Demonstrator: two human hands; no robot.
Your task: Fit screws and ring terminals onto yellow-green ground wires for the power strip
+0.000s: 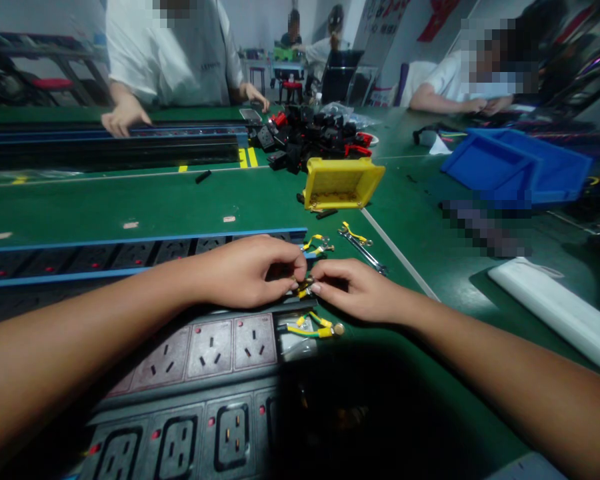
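Socket strips [210, 353] lay nearest on the table [180, 207]. By their right ends, the left hand [253, 275] and right hand [354, 288], thumbs and fingers nearly together, pinched a yellow wire end [304, 292] between them.

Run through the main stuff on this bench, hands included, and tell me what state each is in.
Left hand: pinching at the wire end
Right hand: pinching there too
Wire end: between both hands' fingertips
Wrench: lying flat, unheld
Yellow bin: open side facing the camera, small pieces inside
Nearest power strip: sockets facing up
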